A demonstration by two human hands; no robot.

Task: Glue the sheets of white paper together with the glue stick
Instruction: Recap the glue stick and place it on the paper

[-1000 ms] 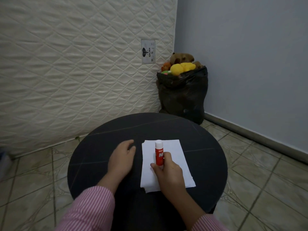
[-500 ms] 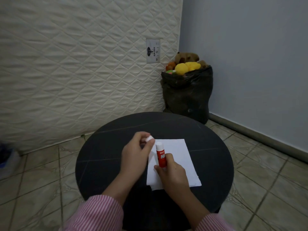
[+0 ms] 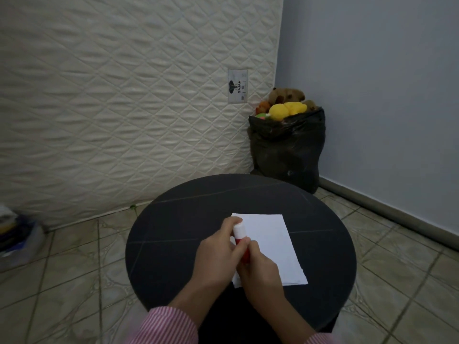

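A stack of white paper sheets [image 3: 270, 247] lies on the round black table [image 3: 186, 227], right of centre. A red glue stick with a white cap [image 3: 240, 235] is held above the stack's left edge. My right hand [image 3: 260, 274] grips its red body from below. My left hand [image 3: 218, 254] reaches across, its fingers closed around the white cap end. The cap sits on the stick. The near left corner of the paper is hidden behind my hands.
A black bag of stuffed toys [image 3: 288, 147] stands in the corner beyond the table. A quilted mattress [image 3: 124, 95] leans against the wall at the left. Tiled floor [image 3: 62, 281] surrounds the table, with a pile of things [image 3: 17, 234] at far left.
My left hand rose from the table beside the paper and closed on the cap end of the glue stick. My right hand kept hold of the stick, tilting it slightly left.
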